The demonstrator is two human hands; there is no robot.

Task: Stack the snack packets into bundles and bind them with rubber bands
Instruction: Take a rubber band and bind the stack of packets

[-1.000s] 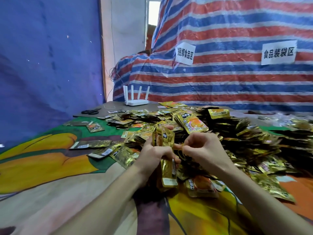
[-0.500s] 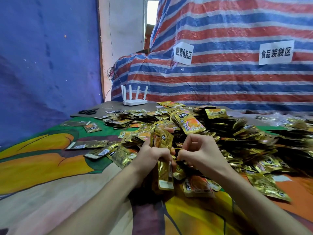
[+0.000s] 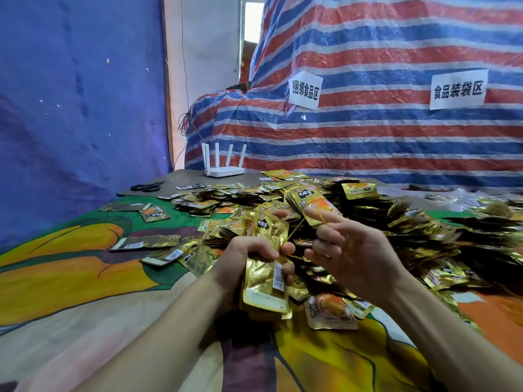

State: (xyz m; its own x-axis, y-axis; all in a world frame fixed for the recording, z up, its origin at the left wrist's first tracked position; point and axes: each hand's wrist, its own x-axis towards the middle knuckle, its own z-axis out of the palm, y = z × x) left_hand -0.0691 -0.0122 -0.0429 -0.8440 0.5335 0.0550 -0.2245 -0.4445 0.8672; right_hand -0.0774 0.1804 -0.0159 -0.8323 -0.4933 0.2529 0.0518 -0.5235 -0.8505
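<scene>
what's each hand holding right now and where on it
The left hand grips the packet bundle around its middle. The right hand holds a yellow rubber band, hooked over its fingers and stretched toward the bundle.

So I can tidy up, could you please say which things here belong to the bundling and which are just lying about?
Job: packet bundle, yellow rubber band, packet pile, left hand, right hand.
Lying about: scissors, white router, two paper signs.

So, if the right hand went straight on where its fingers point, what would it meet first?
Likely the orange-printed packet atop the pile, just past the right hand; depth unclear.
</scene>
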